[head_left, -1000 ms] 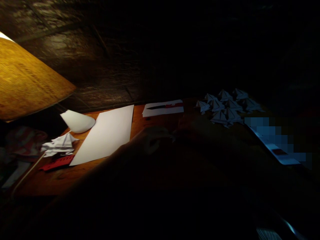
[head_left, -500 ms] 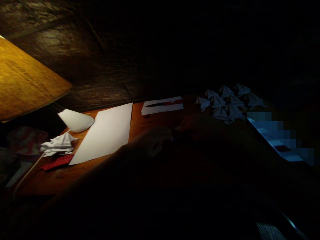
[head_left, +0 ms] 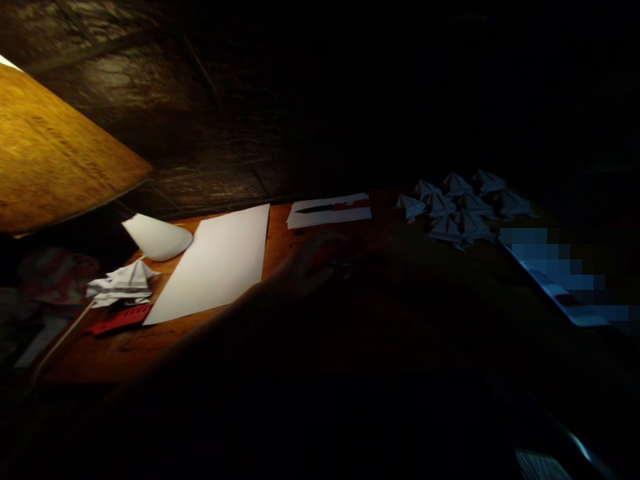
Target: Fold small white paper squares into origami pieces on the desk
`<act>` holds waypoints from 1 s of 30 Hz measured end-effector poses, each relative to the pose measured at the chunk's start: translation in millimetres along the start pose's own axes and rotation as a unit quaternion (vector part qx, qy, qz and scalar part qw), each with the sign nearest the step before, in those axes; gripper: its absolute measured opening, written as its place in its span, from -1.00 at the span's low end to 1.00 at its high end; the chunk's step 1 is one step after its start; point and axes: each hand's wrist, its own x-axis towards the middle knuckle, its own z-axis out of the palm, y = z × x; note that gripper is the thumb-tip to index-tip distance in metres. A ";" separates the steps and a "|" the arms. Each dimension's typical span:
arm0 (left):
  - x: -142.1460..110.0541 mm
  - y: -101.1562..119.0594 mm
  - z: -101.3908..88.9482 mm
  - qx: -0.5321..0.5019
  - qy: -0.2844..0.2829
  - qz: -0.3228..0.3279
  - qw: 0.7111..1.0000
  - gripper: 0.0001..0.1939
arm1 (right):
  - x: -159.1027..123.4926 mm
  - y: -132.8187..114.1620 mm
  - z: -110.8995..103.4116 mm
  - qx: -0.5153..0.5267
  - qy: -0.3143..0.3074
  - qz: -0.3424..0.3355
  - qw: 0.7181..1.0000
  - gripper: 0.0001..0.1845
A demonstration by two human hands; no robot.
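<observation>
Deep shadow covers both hands over the middle of the wooden table. My left hand [head_left: 307, 267] curves its thumb and fingers around something I cannot make out. A small greyish glint [head_left: 343, 267] shows by its thumb tip. Close to it on the right is my right hand [head_left: 397, 250], too dark for its fingers to show. Behind the hands, a red-handled knife [head_left: 333, 208] lies on a few white paper sheets [head_left: 327, 218]. A large white sheet [head_left: 215, 260] lies left of my left hand. Several folded paper figures [head_left: 463, 223] stand at the back right.
Far left on the table [head_left: 107, 357] are another folded paper figure [head_left: 123, 283], a red slotted object [head_left: 120, 320] and a white lamp base [head_left: 157, 237] with a cord. A lit amber lampshade [head_left: 65, 153] overhangs there. A phone-like device [head_left: 560, 287] glows blue at right.
My left hand has opened into a wider curve and a grey glint shows more by its thumb. The right hand has sunk further into shadow. The view has shifted slightly.
</observation>
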 end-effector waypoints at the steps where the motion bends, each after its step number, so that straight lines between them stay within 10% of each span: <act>1: 0.9 -2.0 -0.1 -0.017 0.015 -0.015 1.000 -0.49 | 0.0 0.5 0.4 0.000 0.013 0.007 1.000 -0.76; 12: 8.5 -10.6 19.6 -0.065 0.087 -0.117 0.987 -0.46 | 8.5 -14.0 2.8 0.063 0.183 0.124 0.973 -0.76; 18: 9.9 -0.3 11.9 0.041 0.069 -0.023 0.996 -0.35 | 14.2 -1.2 17.1 0.131 0.112 0.226 0.959 -0.73; 30: -1.3 5.4 25.4 0.088 -0.158 0.067 0.981 -0.52 | 7.2 5.6 19.4 0.060 0.089 0.275 0.956 -0.83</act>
